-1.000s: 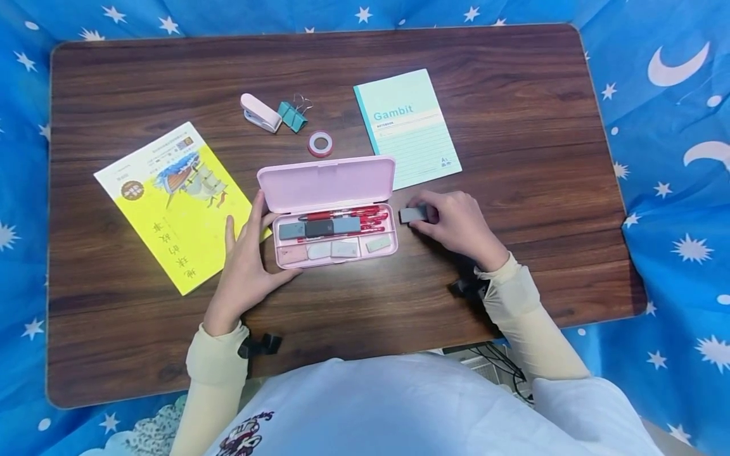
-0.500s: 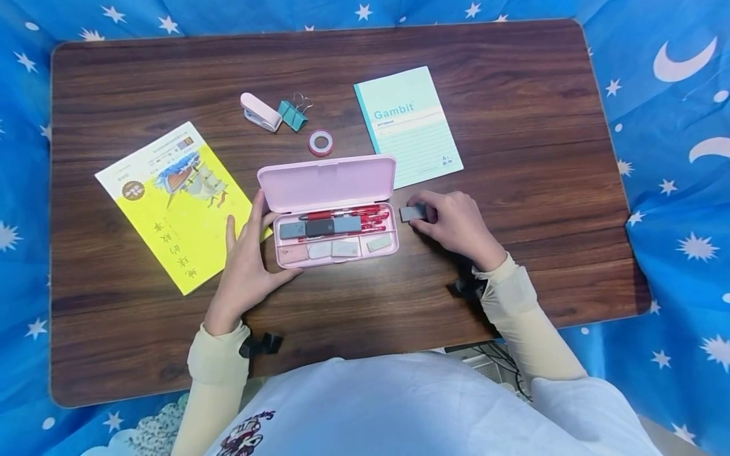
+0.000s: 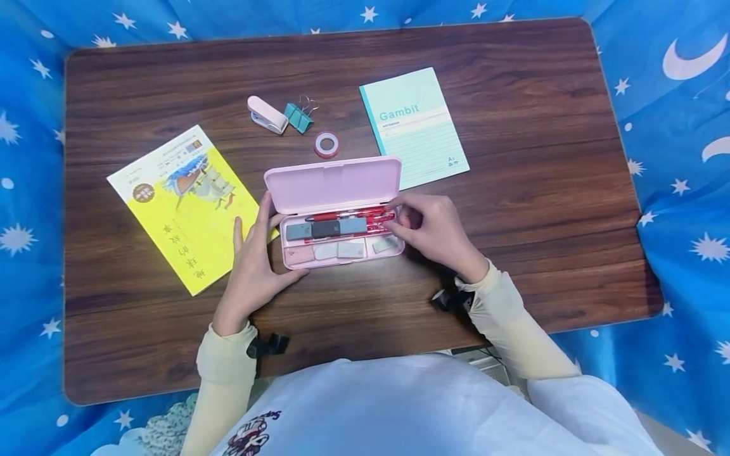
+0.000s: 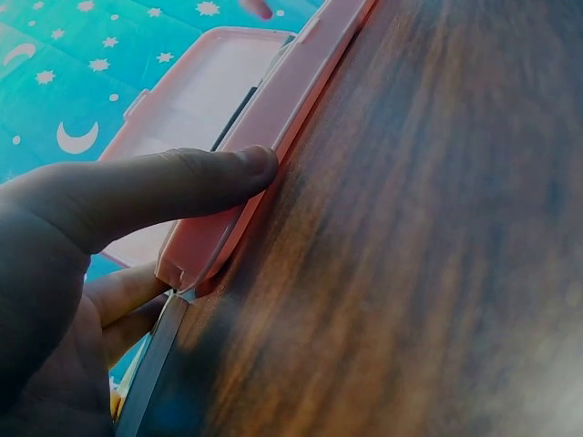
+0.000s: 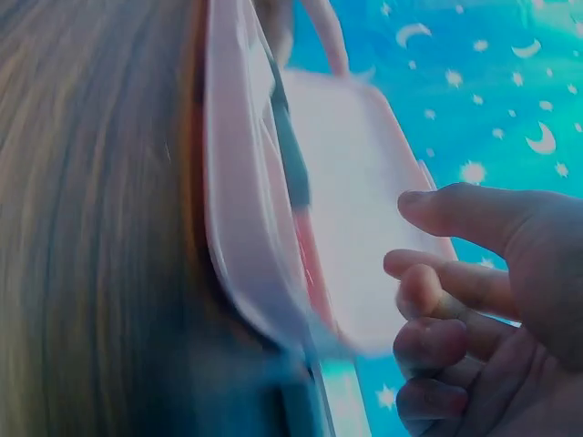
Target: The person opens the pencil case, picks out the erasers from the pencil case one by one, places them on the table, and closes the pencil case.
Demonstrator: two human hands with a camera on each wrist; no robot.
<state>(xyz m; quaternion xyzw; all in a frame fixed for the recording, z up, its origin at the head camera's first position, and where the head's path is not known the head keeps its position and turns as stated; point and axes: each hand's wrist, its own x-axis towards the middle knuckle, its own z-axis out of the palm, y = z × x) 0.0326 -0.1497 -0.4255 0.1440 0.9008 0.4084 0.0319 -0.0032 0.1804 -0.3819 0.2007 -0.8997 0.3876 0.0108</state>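
Note:
A pink pencil case (image 3: 333, 183) lies with its lid raised. Inside are red pens (image 3: 373, 212), a row of blue-grey and dark grey blocks (image 3: 326, 229) on top of them, and pale erasers (image 3: 350, 249) in the front compartments. My left hand (image 3: 251, 278) grips the case's left end, thumb (image 4: 209, 177) on the front wall and fingers behind. My right hand (image 3: 436, 228) is over the right end, fingertips close above the pen ends. In the right wrist view its thumb (image 5: 465, 211) and fingers stand apart with nothing between them. The loose grey block is hidden in the head view.
Left of the case lies a yellow book (image 3: 194, 215). Behind it are a pink stapler (image 3: 268, 115), a teal binder clip (image 3: 299, 118) and a tape roll (image 3: 326, 144). A Gambit notebook (image 3: 419, 126) lies back right on the wooden table (image 3: 530, 158).
My right hand has moved left from beside the case to over its right end. The grey block it pinched no longer shows at its fingertips. My left hand keeps its grip.

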